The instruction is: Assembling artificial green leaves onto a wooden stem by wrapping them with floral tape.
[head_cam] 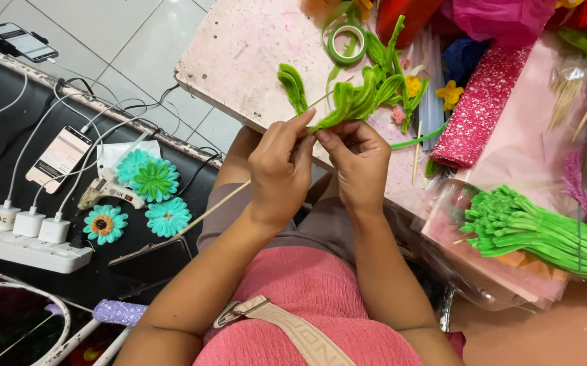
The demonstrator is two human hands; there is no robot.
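Left hand (278, 169) and right hand (356, 166) were both pinched shut on the green pipe-cleaner leaf cluster (351, 102), mounted on a thin wooden stick (215, 207). Cluster sat at 12 o'clock from the hands, over the pink table (239, 54) edge; pipe-cleaner bundle (537, 230) at 3 o'clock.

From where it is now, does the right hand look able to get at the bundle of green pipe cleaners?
Probably yes: the bundle of green pipe cleaners lies uncovered beside the right hand, though that hand is pinching the green stem piece.
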